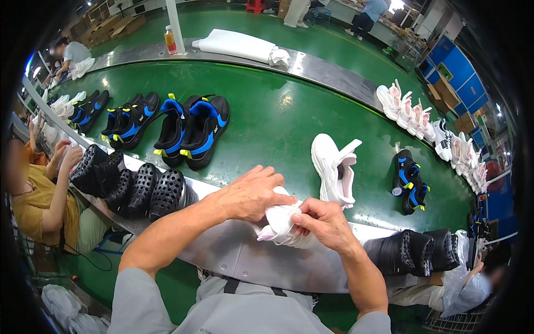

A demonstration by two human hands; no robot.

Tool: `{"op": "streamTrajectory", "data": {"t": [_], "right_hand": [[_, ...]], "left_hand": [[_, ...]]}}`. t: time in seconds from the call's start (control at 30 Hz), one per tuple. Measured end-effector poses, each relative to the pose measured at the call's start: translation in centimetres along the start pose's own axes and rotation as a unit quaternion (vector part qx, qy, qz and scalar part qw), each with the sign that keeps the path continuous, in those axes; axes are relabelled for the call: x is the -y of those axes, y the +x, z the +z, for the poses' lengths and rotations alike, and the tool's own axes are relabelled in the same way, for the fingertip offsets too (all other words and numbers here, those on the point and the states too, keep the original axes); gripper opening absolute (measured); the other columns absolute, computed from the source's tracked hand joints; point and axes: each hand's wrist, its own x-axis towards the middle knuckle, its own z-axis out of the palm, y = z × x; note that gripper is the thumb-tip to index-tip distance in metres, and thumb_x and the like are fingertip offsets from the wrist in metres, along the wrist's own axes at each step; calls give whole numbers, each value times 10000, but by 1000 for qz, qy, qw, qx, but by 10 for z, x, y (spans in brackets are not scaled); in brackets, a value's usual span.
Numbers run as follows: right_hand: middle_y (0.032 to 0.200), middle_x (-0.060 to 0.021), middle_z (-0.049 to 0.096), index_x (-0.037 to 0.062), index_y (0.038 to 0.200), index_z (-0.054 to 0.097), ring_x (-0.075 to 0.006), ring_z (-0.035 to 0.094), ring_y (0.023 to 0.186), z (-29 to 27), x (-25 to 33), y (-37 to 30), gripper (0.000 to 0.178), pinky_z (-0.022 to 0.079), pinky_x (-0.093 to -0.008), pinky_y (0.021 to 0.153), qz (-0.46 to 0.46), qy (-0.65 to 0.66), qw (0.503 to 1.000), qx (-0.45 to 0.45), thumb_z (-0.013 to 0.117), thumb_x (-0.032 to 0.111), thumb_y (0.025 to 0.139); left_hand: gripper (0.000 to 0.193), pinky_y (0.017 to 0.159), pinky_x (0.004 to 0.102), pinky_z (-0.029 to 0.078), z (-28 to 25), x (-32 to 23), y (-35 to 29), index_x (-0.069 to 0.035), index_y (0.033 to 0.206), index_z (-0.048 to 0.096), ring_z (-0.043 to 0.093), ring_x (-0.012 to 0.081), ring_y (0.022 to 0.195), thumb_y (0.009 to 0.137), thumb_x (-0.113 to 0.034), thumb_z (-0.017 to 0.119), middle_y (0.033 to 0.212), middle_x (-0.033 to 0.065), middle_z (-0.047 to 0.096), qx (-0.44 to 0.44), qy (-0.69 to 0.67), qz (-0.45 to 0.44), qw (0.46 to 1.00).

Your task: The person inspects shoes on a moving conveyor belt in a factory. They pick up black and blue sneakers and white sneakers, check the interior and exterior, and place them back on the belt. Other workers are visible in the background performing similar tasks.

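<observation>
A white sneaker [281, 225] is held between my two hands, above the metal edge at the near side of the green belt. My left hand [253, 195] lies over its upper with the fingers reaching across it. On the other side, my right hand [327, 225] pinches the shoe's strap or tongue between thumb and fingers; which of the two I cannot tell. Just beyond my right hand, a second white sneaker [334, 172] rests on the belt, its strap raised and its pale pink lining showing.
Black-and-blue sneakers [192, 131] stand in pairs at left, with a smaller pair [410, 181] at right. Black perforated shoe forms [167, 195] line the metal ledge at left, more [414, 250] at right. White cloth [239, 44] lies on the far ledge. Co-workers sit on both sides.
</observation>
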Motion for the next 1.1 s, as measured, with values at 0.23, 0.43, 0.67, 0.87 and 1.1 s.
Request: {"op": "streamTrajectory", "data": {"t": [0.23,0.43,0.67,0.87,1.1], "right_hand": [[830,-64,740,-20,976,696,-112,700,724,8,-1,3,154,579,-272,654,23,26,999,9,718,123,1029],[840,-72,739,-16,973,695,-107,698,713,17,-2,8,153,578,-262,644,51,38,998,14,717,124,1030],[763,-62,725,-11,912,697,-103,683,639,24,10,13,201,544,-255,568,98,3,995,13,755,160,1001],[706,-61,698,-6,813,667,-105,649,582,27,22,19,254,504,-273,507,113,-74,990,33,773,162,971],[666,-64,635,-37,848,643,-126,603,600,16,3,38,228,478,-302,559,-133,-244,942,-189,765,125,953]], "left_hand": [[534,865,414,453,-8,-2,0,-257,1273,790,572,278,987,744,-191,820,1011,77,623,21,45,26,998],[587,884,412,452,-11,-4,-3,-233,1269,761,574,280,1007,690,-176,836,1082,71,631,51,79,33,995],[728,881,401,448,-14,-7,-7,-94,1344,672,592,256,1022,642,-153,860,1129,59,672,51,55,6,997],[816,894,389,441,-18,-17,-11,-81,1413,626,593,256,1059,643,-191,873,1170,64,690,33,50,-25,998],[509,810,524,608,8,-29,-49,9,1354,620,758,435,883,912,-243,628,929,301,737,100,-43,-363,925]]}}
